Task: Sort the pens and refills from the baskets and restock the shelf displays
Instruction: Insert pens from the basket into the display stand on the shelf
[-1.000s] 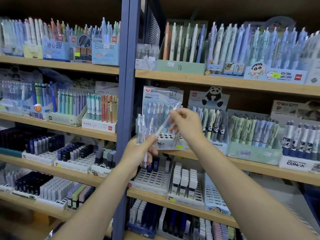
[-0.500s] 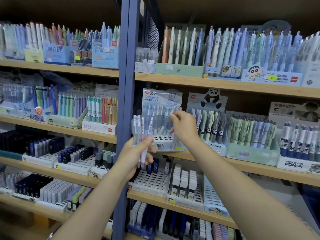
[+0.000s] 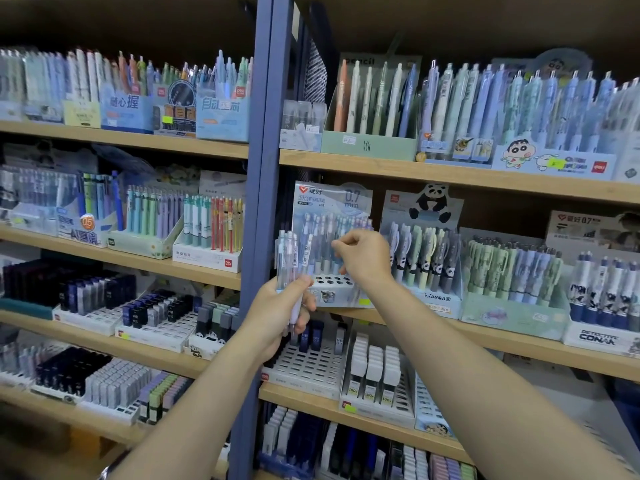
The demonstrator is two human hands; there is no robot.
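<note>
Currently left hand has its grip wrapped around a bunch of clear pens, upright, just left of the display box. Right hand pinches one pen over the box's holes, middle shelf.

A bunch of clear pens stands upright, with pale caps on top. The left hand grips the bunch low down, so the tips poke out below the fingers. At 3 o'clock from the bunch, just beside it, sits the pen display box. It is light blue with "0.7 mm" on its tall back card. Pens stand in its back rows. The front holes are empty. The right hand pinches one pen in the box.
</note>
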